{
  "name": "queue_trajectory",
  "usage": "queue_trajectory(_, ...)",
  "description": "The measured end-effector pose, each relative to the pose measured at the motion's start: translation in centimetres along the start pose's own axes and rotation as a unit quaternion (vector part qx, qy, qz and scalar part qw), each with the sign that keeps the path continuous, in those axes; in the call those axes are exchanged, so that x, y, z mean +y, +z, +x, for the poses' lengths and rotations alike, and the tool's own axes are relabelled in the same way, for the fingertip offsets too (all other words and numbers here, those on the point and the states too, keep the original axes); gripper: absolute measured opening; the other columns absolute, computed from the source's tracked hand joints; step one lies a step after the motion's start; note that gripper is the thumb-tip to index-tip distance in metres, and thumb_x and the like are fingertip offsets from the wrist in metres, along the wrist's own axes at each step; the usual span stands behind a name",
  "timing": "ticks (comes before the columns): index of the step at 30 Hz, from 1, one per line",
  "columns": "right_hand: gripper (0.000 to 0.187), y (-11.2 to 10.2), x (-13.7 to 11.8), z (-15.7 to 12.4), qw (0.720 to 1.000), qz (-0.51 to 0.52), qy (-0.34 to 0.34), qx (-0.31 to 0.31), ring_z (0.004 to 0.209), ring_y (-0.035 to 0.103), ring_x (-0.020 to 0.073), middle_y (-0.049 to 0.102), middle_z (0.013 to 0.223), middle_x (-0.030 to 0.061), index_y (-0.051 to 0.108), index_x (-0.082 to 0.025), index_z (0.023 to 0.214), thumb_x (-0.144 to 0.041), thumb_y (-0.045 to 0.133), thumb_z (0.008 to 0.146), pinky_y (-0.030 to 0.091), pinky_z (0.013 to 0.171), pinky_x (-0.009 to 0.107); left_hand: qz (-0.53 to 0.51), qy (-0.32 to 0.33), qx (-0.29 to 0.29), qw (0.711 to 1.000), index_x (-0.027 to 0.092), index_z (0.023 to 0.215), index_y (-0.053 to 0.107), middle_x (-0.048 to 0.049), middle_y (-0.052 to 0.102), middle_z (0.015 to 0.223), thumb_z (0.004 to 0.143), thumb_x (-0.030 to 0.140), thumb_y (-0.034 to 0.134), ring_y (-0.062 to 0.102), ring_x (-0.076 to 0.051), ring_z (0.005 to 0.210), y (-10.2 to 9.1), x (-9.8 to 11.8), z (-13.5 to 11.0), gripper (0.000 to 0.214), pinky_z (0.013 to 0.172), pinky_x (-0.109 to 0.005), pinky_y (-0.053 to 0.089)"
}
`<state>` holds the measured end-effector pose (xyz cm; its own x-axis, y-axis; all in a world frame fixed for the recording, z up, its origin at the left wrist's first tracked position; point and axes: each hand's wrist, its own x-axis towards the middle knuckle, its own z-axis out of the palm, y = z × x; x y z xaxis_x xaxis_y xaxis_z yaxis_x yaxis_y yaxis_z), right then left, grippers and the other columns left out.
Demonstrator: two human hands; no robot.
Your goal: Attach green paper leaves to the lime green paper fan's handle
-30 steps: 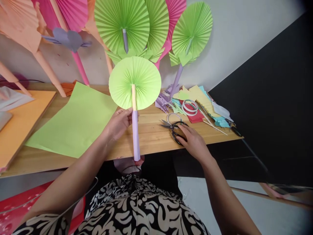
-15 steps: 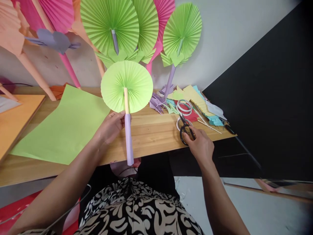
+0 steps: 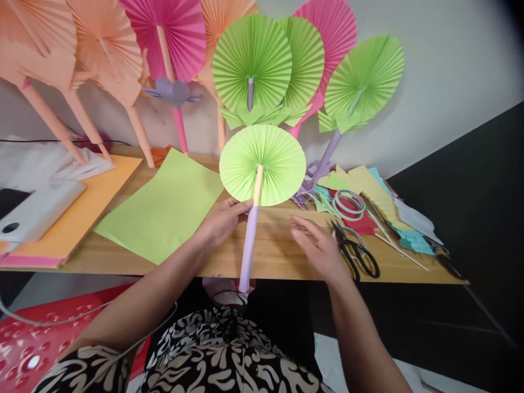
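Note:
My left hand [image 3: 223, 221] is closed on the top of the lilac handle [image 3: 248, 245] of a round, pleated light-green paper fan [image 3: 262, 164], held upright over the wooden table [image 3: 278, 245]. My right hand [image 3: 319, 248] hovers open above the table, fingers apart and slightly blurred, holding nothing. It is just left of the black scissors [image 3: 357, 248], which lie flat on the table, and to the right of the fan's handle.
A light-green paper sheet [image 3: 164, 210] lies to the left, beside an orange sheet [image 3: 82, 213] with a white device [image 3: 36, 210]. Tape rolls [image 3: 349, 202] and coloured paper scraps [image 3: 380, 202] lie at the right. Finished green, pink and peach fans [image 3: 254, 65] lean on the wall.
My right hand has let go of the scissors and moved left toward the fan's handle, opening. The scissors now lie to its right. The view has shifted, showing more of the left.

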<state>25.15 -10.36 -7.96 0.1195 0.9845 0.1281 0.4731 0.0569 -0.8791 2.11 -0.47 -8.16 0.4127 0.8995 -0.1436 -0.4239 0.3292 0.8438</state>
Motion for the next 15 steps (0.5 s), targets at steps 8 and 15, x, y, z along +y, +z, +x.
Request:
queue_trajectory(8,0.038,8.3,-2.9,4.6,0.935,0.345,0.075,0.04,0.07,0.063,0.0166,0.071,0.077,0.0039,0.071,-0.018,0.079,-0.055,0.08,0.074,0.051,0.059,0.028,0.067,0.022,-0.028,0.997,0.014,0.086,0.073,-0.005,0.073,0.083,0.073,0.041,0.084,0.064,-0.016,0.076,-0.2,-0.2,0.0,0.032,0.076,-0.032,0.05)
queue_trajectory(15,0.034,9.3,-2.1,4.5,0.944,0.325,0.021,0.06,0.062,0.059,0.0133,0.067,0.071,-0.0008,0.068,-0.019,0.082,-0.052,0.076,0.08,0.049,0.06,0.028,0.106,0.061,0.022,0.992,0.015,0.074,0.066,-0.0021,0.066,0.069,0.082,0.042,0.073,0.058,-0.013,0.065,0.0,-0.3,-0.1,0.029,0.065,-0.027,0.045)
